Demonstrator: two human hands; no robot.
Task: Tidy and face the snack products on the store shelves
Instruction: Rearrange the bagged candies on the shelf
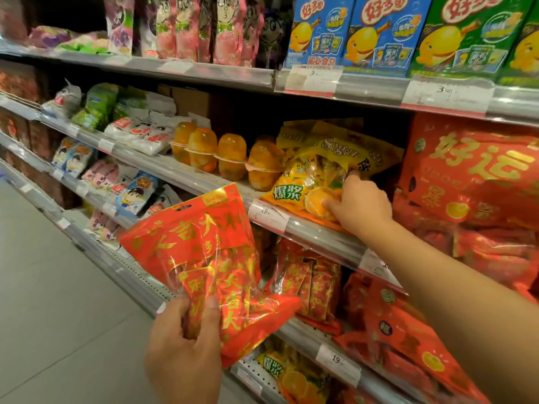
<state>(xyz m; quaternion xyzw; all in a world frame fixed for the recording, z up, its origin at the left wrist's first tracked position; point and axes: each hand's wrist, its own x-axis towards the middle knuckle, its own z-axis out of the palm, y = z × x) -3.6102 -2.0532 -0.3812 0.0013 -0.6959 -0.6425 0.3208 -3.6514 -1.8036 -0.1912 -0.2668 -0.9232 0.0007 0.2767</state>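
Observation:
My left hand [183, 348] grips the bottom of a red and gold candy bag [204, 258], holding it upright in front of the shelves. My right hand [360, 204] reaches onto the middle shelf [315, 231] and grips the lower right side of a yellow and orange candy bag [309, 185] lying at the shelf's front edge. More yellow bags [335, 141] stand stacked behind that one.
Orange jelly cups [230, 156] stand left of the yellow bags. Large red bags [478, 176] fill the shelf to the right. Blue and green boxes [388, 33] line the top shelf. Red bags [315, 287] and a yellow bag [291, 374] lie on the lower shelves. Grey floor [58, 287] lies to the left.

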